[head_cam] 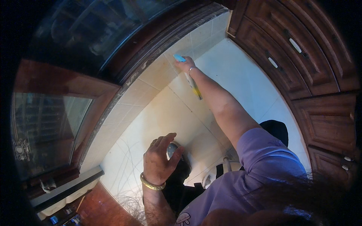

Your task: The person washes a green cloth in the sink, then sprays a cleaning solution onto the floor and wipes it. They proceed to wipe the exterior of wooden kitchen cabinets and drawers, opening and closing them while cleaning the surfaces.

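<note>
My right hand (185, 64) is stretched out to the low tiled wall (154, 72) below the dark sill, closed around a spray bottle. The bottle's blue top (179, 58) shows above the fingers, and its yellow and white body (194, 87) hangs beside the forearm. My left hand (159, 158), with a gold bangle at the wrist, is held over the floor near my dark shoe. Its fingers are apart and nothing is in them.
Dark wood cabinets (308, 113) with pale handles line the right side. At the left stands a wood-framed glass door (53, 121). Pale floor tiles (158, 113) lie below. A white hose-like thing (227, 164) is beside my legs, and a reddish floor (99, 206) begins at the lower left.
</note>
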Demonstrator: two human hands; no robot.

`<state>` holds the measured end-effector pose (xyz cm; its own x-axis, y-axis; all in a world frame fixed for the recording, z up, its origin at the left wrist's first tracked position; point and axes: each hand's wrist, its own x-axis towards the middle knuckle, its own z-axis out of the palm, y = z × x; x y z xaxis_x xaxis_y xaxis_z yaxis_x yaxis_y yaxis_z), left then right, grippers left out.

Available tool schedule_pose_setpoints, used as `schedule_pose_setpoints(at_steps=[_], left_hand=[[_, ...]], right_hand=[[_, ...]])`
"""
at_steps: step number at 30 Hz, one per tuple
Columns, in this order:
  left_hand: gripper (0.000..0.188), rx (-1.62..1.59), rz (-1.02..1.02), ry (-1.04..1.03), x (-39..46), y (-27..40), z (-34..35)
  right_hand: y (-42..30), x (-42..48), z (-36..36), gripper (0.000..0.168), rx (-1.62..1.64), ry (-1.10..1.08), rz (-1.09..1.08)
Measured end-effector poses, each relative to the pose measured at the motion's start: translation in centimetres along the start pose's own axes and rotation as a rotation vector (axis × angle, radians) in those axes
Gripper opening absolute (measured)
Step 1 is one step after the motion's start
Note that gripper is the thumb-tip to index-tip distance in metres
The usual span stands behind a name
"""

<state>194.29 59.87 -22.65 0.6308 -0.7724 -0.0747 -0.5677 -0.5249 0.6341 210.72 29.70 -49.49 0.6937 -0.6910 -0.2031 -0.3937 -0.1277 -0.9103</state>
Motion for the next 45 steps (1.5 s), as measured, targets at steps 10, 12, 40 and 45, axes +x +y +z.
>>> schedule_pose_setpoints(at_steps=[10,12,40,45], left_hand=[[0.035,-0.02,0.001,-0.032,0.7,0.0,0.2],[0.036,-0.018,0.009,-0.03,0.7,-0.1,0.2],[0.037,0.025,0.069,-0.095,0.4,-2.2,1.5],[0.037,0.008,0.083,-0.094,-0.4,-2.4,2.0]], right_hand=[[2.7,1.3,0.1,0.027,0.268,0.017,0.069],[2.2,2.1,-0.2,0.026,0.219,0.017,0.038],[5.9,-30.4,-3.7,0.036,-0.086,-0.373,-0.228],[8.4,-34.5,-6.4,0.036,-0.285,-0.317,-0.277]])
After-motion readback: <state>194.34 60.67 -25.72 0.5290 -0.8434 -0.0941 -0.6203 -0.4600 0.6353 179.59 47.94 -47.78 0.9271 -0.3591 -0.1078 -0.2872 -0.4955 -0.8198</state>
